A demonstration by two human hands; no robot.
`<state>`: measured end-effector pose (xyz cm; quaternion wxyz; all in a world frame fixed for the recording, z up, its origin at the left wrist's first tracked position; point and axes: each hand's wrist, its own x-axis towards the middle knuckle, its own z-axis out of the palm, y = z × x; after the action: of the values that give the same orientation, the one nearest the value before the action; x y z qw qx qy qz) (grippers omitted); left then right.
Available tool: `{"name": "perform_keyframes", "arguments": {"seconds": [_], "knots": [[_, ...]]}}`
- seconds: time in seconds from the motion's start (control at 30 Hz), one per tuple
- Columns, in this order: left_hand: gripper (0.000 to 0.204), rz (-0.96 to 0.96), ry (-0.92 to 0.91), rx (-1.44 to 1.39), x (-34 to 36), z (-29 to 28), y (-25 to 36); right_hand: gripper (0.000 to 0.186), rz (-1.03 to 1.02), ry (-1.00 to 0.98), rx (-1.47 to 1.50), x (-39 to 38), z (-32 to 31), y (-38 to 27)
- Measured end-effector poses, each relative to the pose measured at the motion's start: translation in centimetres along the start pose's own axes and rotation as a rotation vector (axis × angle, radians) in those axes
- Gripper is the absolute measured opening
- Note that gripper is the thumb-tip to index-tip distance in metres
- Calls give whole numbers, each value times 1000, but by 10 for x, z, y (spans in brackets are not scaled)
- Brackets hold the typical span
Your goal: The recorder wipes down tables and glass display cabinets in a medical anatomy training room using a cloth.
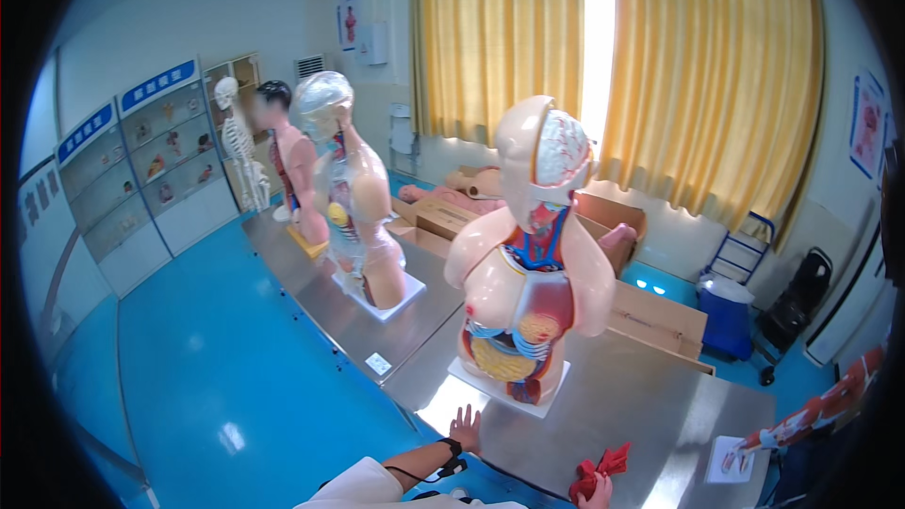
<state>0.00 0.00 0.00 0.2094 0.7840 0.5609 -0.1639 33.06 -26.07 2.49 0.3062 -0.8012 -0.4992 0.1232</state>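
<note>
Our right hand (pixel 596 493) grasps a crumpled red piece (pixel 605 466) at the desk's (pixel 627 401) near side.
Left of it, our left hand (pixel 465 430) spreads, holding nothing. Handling the piece seems the current step; moving it calls for a steady grip. Farther stands a torso model (pixel 517 287).

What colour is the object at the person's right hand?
The object at the right hand is red, best seen in the head view.
</note>
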Motion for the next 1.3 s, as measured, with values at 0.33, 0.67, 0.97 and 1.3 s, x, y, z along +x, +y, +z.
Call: {"name": "perform_keyframes", "arguments": {"seconds": [0.33,0.67,0.97,1.3], "knots": [[133,10,12,-19,-11,-16,3,73,342,247,-17,-20,-83,132],[132,-6,35,-9,-6,-4,6,57,133,436,-96,-4,-35,117],[133,5,35,-60,-17,-18,5,65,4,76,-20,9,-27,19],[133,38,67,-59,-23,-20,4,42,450,404,-145,-25,-103,124]]}}
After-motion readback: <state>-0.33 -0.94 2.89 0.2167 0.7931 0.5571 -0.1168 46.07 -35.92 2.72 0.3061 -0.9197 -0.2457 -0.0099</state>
